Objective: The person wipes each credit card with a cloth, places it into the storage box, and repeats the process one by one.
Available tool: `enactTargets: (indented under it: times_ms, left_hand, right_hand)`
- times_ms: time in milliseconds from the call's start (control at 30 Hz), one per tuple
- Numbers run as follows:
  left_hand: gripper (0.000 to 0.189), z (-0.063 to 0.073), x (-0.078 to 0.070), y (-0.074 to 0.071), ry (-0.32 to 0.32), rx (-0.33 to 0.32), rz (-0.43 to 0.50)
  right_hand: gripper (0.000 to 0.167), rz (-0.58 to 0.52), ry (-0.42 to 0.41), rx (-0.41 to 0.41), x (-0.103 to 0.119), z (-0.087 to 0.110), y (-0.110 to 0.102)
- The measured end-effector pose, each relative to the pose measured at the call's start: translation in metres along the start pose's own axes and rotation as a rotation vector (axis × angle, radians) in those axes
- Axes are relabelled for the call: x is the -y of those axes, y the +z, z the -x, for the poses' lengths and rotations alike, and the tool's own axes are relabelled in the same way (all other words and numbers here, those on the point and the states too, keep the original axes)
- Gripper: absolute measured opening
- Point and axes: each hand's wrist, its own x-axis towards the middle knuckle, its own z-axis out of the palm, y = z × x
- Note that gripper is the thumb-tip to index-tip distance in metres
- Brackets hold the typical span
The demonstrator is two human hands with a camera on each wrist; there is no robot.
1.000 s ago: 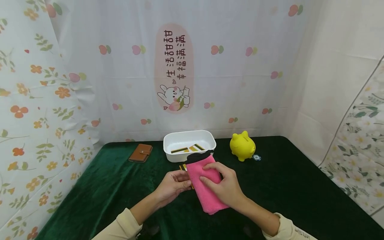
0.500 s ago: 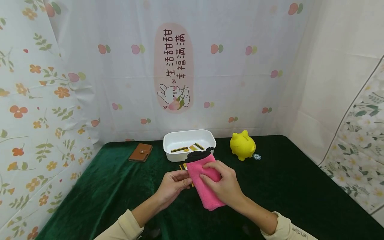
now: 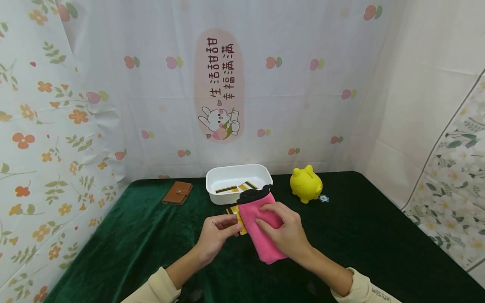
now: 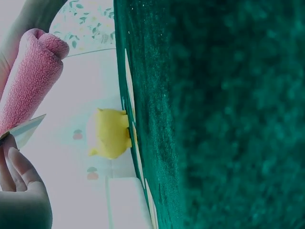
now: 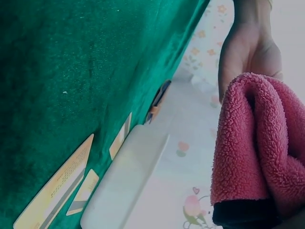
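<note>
My left hand (image 3: 217,235) pinches a yellow bank card (image 3: 241,226) between thumb and fingers, above the table. In the left wrist view the card (image 4: 29,130) stands out edge-on from the fingertips, against the pink cloth. My right hand (image 3: 284,229) grips a folded pink fluffy towel (image 3: 261,235) with a black border, thumb and fingers on its near face. The towel overlaps the right part of the card in the head view. From the right wrist, the towel's folds (image 5: 243,143) hide most of the left hand.
Behind the hands stands a white tray (image 3: 217,200) with cards (image 3: 227,190) inside. Several cards (image 5: 59,186) lie on the green cloth before it. A brown wallet (image 3: 177,193) lies left; a yellow piggy bank (image 3: 306,184) and a poker chip (image 3: 323,198) are right.
The towel has shifted slightly up and to the right, and more of the yellow card shows beside it. Both hands keep their hold.
</note>
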Motion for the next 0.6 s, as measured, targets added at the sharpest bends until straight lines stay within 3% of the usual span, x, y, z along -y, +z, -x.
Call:
enactTargets:
  times_ms: [600]
  left_hand:
    - [0.031,0.000,0.001,-0.006,-0.042,-0.047,-0.009]
  right_hand:
    - [0.030,0.014,0.020,-0.001,-0.011,0.000,-0.002]
